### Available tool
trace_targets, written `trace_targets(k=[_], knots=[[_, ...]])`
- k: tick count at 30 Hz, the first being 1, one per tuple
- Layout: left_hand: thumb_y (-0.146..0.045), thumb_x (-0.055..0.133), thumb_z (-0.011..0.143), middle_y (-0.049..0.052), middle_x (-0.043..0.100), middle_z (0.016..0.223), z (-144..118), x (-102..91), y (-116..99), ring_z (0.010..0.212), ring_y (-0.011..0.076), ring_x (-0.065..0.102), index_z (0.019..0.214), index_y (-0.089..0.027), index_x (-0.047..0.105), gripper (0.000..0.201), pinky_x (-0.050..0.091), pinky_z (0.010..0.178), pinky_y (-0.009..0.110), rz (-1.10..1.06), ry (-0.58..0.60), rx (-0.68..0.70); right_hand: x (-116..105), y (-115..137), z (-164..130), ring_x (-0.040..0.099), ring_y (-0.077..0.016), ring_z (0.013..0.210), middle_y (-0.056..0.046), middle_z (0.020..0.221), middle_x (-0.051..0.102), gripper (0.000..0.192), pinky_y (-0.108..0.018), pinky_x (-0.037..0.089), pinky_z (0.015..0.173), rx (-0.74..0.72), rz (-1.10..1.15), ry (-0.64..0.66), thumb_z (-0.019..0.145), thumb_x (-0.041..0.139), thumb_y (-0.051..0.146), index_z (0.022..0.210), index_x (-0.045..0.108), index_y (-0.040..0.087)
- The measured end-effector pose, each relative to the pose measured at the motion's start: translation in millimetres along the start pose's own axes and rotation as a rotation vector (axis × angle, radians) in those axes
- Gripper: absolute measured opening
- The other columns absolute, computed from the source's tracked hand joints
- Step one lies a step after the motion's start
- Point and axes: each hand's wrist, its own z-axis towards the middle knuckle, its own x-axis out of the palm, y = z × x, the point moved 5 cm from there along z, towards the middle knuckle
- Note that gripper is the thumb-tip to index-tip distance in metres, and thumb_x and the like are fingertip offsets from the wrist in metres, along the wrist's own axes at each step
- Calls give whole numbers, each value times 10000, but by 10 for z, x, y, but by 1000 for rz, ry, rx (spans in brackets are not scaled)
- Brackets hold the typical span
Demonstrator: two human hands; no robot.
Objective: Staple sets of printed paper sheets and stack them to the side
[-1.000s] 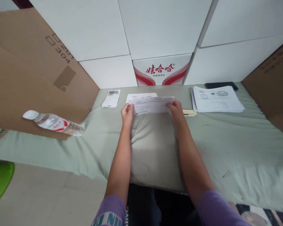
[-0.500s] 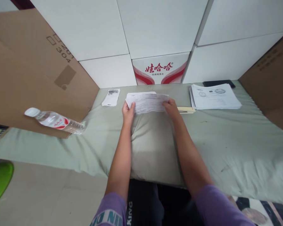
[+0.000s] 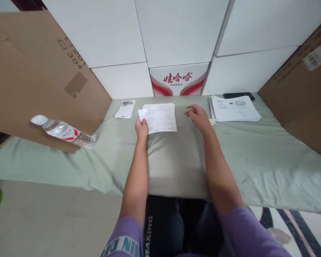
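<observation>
My left hand (image 3: 141, 128) pinches the left edge of a printed paper sheet (image 3: 162, 119), thumb on top. The sheet rests partly over another white paper on the green cloth. To its right, my right hand (image 3: 198, 117) is raised above the cloth with fingers apart and nothing in them. Just beyond that hand, a small cream-coloured piece (image 3: 212, 121) shows, mostly hidden behind the hand. A stack of papers (image 3: 234, 109) with stamp marks lies farther right. Left of the sheet is a small white card (image 3: 125, 109) with a dark printed patch.
A plastic water bottle (image 3: 66, 132) leans by a cardboard sheet (image 3: 42, 71) at left. Behind the papers rise white boxes (image 3: 179, 28), one with red print. A dark flat object (image 3: 239, 95) lies behind the stack. More cardboard (image 3: 305, 92) stands at right.
My right hand has let go of the paper's right side and opened. The paper, held up between both hands before, now stays in my left hand alone. The view has shifted slightly.
</observation>
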Motion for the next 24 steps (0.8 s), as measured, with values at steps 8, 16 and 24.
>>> trace_targets(k=[8,16,24], knots=[[-104,582,776,101,723,1110,64,67,68,1152,278,649,1142,-226,618,388,435,1112,423,69,18,40,-561,-513,-354,583,-371,1131,-132,1179,725,368,-587,382,976,-91,-572,18,825,581,298,1155,729,232],[-104,566,761,109,724,1139,132,169,172,1037,214,700,1301,-175,602,546,517,999,340,51,30,46,-284,-520,-399,571,-332,1110,-171,1168,697,394,-477,396,955,-253,-585,58,957,476,341,1240,696,177],[-95,552,694,98,736,1118,207,183,125,1083,210,692,1092,-175,653,418,518,1019,340,-106,89,27,-233,-524,-428,567,-334,1109,-159,1172,695,384,-486,395,984,-245,-571,38,932,514,335,1221,705,170]])
